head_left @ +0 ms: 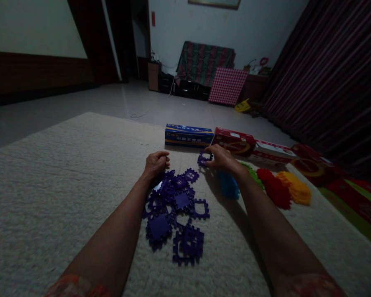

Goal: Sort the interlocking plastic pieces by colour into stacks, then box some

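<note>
Pinched between thumb and fingers of right hand (222, 157): one purple notched frame tile (201, 160), square, open-centred, just in front of blue printed carton (188, 136). Narrow grip, at the near and far edges. Lifted or grazing the cream textured mat (80, 165): cannot tell.

Left hand (156, 163): fingers curled, just beside upper edge of purple tile pile (182, 201); contents, if any, hidden by the knuckles; cannot tell whether touching the pile.

To right, partly behind the right forearm: blue pieces (229, 187), green pieces (254, 175), then red pieces (273, 189) and yellow pieces (294, 188).

Handling, by judgement: probably plastic, very light, stiff with slight flex; smooth faces perhaps slippery, thin teeth weakest. Best hold: across opposite rims, avoiding single teeth.
</note>
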`<move>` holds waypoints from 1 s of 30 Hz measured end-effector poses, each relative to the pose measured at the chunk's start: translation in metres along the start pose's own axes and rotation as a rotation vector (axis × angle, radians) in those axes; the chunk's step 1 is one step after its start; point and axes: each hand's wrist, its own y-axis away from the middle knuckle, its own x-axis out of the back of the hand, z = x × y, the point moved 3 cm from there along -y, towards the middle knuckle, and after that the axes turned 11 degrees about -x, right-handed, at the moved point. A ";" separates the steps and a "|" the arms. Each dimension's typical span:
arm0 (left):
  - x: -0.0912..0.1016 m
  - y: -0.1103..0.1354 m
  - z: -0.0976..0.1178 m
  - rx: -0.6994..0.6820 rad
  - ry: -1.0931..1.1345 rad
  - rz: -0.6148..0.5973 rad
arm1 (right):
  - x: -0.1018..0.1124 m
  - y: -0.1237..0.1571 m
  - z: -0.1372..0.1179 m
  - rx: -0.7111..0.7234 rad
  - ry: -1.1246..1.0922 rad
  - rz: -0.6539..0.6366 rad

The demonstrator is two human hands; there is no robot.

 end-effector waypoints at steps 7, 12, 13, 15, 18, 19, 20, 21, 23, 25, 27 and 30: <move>0.000 -0.002 -0.003 -0.008 -0.002 -0.001 | -0.012 -0.017 0.000 -0.081 0.125 -0.095; 0.002 -0.004 -0.006 -0.029 -0.018 -0.012 | -0.014 -0.011 -0.003 -0.076 0.115 -0.071; 0.002 -0.004 -0.006 -0.027 -0.020 -0.011 | -0.013 -0.008 -0.005 -0.039 0.084 -0.034; 0.002 -0.003 -0.005 -0.023 -0.019 -0.011 | -0.012 0.002 -0.010 0.053 -0.005 0.020; 0.001 -0.001 -0.002 -0.024 -0.017 -0.008 | -0.017 0.021 -0.020 0.236 -0.147 -0.057; 0.001 -0.001 -0.002 -0.023 -0.020 -0.006 | -0.020 0.028 -0.023 0.303 -0.181 -0.115; 0.001 0.000 -0.001 -0.020 -0.026 -0.005 | -0.024 0.034 -0.027 0.359 -0.203 -0.170; 0.001 0.000 -0.001 -0.017 -0.032 -0.006 | -0.028 0.039 -0.029 0.393 -0.213 -0.209; 0.001 0.000 -0.001 -0.019 -0.041 -0.011 | -0.035 0.045 -0.032 0.397 -0.211 -0.235; 0.001 0.000 -0.001 -0.030 -0.039 -0.016 | -0.040 0.048 -0.033 0.361 -0.202 -0.221; 0.001 0.000 0.000 -0.037 -0.035 -0.015 | -0.043 0.048 -0.034 0.339 -0.197 -0.210; 0.001 0.001 0.001 -0.047 -0.028 -0.016 | -0.045 0.049 -0.038 0.325 -0.187 -0.206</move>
